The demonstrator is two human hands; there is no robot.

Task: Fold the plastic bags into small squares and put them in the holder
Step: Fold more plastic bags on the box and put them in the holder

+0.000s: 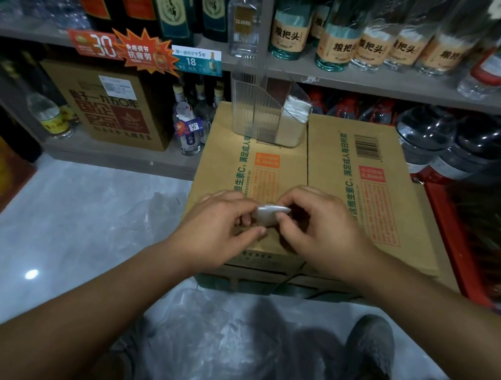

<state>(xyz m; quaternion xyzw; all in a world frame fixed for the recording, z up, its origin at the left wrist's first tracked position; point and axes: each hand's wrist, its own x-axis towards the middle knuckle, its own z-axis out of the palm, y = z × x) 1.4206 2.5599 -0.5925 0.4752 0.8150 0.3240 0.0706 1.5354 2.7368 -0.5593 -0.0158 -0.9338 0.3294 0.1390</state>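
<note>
A small folded white plastic bag (pixel 267 214) is held just above the near part of a cardboard box (pixel 326 153). My left hand (pixel 221 229) pinches its left end and my right hand (pixel 322 231) pinches its right end, fingers curled round it. At the far end of the box stands a clear ribbed plastic holder (pixel 256 111), with a stack of folded white bags (pixel 295 109) in its right side.
Loose clear plastic bags lie on the grey floor left of the box (pixel 161 208) and near my feet (pixel 215 339). Shelves of bottles (pixel 338 43) rise behind the box. A red crate (pixel 455 244) stands to the right. Another carton (pixel 108 107) sits on the lower shelf.
</note>
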